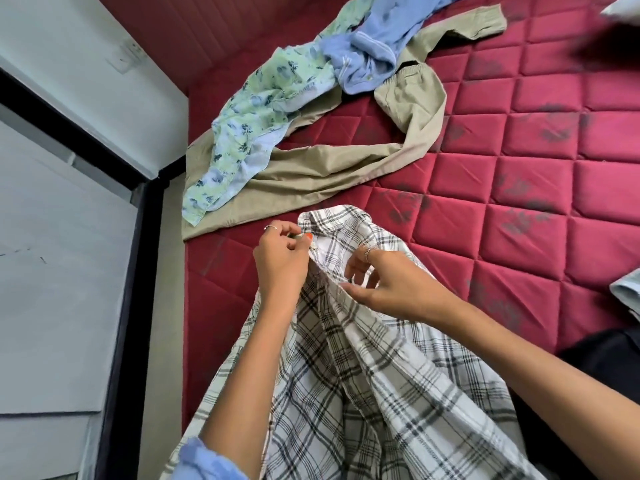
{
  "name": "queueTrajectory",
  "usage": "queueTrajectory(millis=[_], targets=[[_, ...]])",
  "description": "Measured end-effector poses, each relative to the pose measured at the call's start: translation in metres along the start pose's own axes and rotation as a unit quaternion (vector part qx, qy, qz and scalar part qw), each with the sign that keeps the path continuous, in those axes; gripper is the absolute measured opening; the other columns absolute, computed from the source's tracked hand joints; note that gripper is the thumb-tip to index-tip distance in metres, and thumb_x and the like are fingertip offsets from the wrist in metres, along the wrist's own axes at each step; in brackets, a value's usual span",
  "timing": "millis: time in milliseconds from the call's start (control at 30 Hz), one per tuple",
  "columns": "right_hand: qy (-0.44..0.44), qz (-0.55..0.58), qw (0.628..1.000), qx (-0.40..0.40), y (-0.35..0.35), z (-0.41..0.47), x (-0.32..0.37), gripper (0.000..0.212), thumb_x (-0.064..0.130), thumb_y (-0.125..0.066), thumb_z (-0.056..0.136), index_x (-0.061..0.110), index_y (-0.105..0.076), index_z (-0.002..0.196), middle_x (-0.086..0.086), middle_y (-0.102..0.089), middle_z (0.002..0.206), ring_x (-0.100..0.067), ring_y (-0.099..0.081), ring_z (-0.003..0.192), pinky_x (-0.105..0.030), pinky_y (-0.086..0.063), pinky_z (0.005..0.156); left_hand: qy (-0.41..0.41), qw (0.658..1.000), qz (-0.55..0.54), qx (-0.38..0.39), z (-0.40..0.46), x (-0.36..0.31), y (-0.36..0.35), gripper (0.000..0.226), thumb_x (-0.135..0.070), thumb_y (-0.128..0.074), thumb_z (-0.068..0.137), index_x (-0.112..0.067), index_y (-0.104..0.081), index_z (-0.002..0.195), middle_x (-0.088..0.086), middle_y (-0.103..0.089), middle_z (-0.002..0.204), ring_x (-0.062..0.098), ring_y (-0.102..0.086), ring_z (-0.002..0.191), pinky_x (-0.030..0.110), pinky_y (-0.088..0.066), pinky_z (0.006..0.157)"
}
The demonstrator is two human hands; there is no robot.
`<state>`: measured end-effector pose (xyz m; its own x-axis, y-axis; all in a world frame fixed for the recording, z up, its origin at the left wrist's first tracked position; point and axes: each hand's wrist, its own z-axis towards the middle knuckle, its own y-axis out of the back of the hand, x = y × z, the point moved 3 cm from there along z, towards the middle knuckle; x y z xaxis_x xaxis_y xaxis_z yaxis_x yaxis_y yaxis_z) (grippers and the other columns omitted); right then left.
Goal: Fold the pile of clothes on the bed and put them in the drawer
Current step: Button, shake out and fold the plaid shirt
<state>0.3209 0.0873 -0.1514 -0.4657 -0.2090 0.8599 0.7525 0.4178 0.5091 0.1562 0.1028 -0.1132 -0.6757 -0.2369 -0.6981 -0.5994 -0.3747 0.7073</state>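
Clothes lie in two places on the red quilted bed (519, 188). One plaid shirt (374, 375) spreads from the bottom edge up toward the middle, collar farthest from the person. Both hands work at its front opening just below the collar: the left hand (282, 259) pinches the placket edge between thumb and fingertips, and the right hand (384, 282) pinches the opposite edge, fingers curled. Each hand wears one ring. Farther up the bed sits a loose pile of three garments: one floral shirt (249, 126), one blue shirt (367, 50) and one pair of khaki trousers (346, 168) beneath them.
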Motion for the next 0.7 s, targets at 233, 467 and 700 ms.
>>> queueTrajectory(millis=[233, 467, 700], targets=[[-0.03, 0.043, 0.998, 0.017, -0.003, 0.0, 0.001, 0.03, 0.051, -0.064, 0.085, 0.022, -0.058, 0.08, 0.004, -0.066, 0.076, -0.007, -0.057, 0.063, -0.022, -0.042, 0.059, -0.068, 0.994, 0.081, 0.041, -0.003, -0.007, -0.015, 0.009, -0.016, -0.064, 0.089, -0.02, -0.056, 0.086, -0.008, -0.06, 0.054, 0.006, -0.057, 0.055, 0.017, -0.037, 0.053], [-0.098, 0.212, 0.972, 0.036, -0.004, 0.007, -0.013, 0.016, 0.012, -0.065, 0.09, 0.014, -0.059, 0.075, -0.001, -0.056, 0.068, -0.007, -0.048, 0.058, -0.02, -0.041, 0.057, -0.027, 0.998, -0.039, 0.036, -0.052, 0.024, -0.006, 0.016, -0.009, -0.044, 0.099, -0.01, -0.057, 0.109, -0.03, -0.062, 0.088, -0.001, -0.065, 0.071, 0.027, -0.056, 0.066], [-0.148, 0.341, 0.926, 0.064, -0.007, 0.004, -0.021, 0.009, 0.005, -0.063, 0.09, 0.008, -0.056, 0.086, -0.009, -0.051, 0.075, -0.015, -0.04, 0.063, -0.023, -0.033, 0.053, 0.073, 0.994, 0.02, 0.08, -0.094, 0.069, -0.004, 0.032, 0.005, -0.039, 0.096, -0.019, -0.061, 0.097, -0.006, -0.063, 0.09, 0.01, -0.062, 0.085, 0.008, -0.046, 0.061]])
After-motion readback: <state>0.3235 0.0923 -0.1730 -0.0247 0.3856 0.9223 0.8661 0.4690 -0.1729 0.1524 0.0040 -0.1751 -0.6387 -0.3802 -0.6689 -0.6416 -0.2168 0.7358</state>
